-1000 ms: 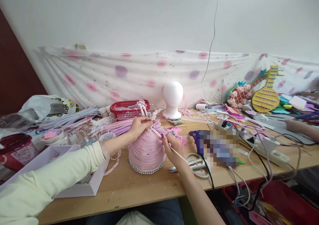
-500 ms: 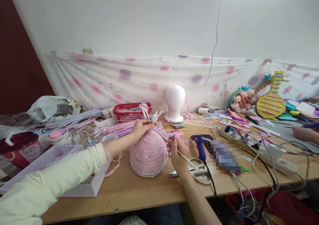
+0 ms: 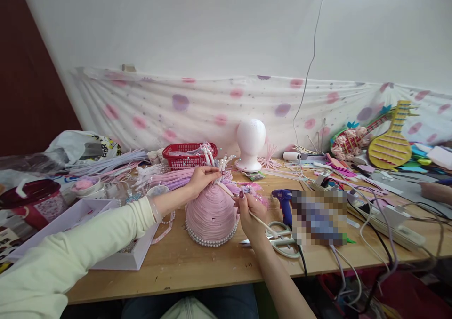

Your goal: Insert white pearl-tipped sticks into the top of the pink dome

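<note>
A pink dome of layered strands [image 3: 210, 215] stands on the wooden table, with a pearl trim [image 3: 208, 242] round its base and beaded white sprays [image 3: 223, 161] at its top. My left hand [image 3: 205, 180] pinches at the top of the dome, beside the sprays; what lies between its fingertips is too small to make out. My right hand [image 3: 250, 211] is closed on a thin pale stick [image 3: 226, 189] at the dome's right side. The stick's tip reaches the top near my left fingers.
White-handled scissors [image 3: 286, 246] and a blue glue gun [image 3: 283, 203] lie right of my right hand. Behind are a white foam head [image 3: 250, 145] and a red basket [image 3: 189, 155]. A white box [image 3: 136, 258] is at the left, power strips [image 3: 399, 234] at the right, near another person's hand [image 3: 432, 192].
The view has shifted slightly. Both hands keep nearly the same place at the dome, and the stick's tip sits a little nearer my left fingers.
</note>
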The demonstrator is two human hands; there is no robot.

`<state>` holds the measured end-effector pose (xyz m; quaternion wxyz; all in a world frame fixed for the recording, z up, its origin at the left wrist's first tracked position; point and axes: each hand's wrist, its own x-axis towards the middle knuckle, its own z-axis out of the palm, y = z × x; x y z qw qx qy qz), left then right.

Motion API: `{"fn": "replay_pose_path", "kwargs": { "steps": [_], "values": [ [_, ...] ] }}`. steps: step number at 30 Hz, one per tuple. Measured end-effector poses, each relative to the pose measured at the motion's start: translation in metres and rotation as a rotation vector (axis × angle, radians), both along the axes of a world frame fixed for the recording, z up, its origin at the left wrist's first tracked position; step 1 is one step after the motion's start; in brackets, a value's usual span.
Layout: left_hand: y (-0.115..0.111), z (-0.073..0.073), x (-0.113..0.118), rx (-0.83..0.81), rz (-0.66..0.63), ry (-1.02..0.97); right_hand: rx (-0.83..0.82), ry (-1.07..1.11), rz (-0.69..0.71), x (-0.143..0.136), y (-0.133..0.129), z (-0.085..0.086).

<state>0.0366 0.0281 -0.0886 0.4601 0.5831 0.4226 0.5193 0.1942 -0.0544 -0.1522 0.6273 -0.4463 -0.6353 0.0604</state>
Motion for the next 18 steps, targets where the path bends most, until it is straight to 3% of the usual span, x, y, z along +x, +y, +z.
{"fn": "replay_pose_path", "kwargs": {
  "steps": [7, 12, 18],
  "values": [
    [0.001, -0.001, -0.001, -0.001, 0.008, -0.009, 0.025, 0.092, -0.084, 0.001, -0.001, -0.005],
    [0.000, 0.000, -0.001, -0.013, 0.015, -0.009, -0.076, 0.095, 0.049, -0.001, 0.001, 0.000],
    [-0.001, 0.001, 0.000, -0.038, 0.006, -0.030, -0.243, 0.485, 0.216, 0.003, 0.009, 0.004]
  ]
}}
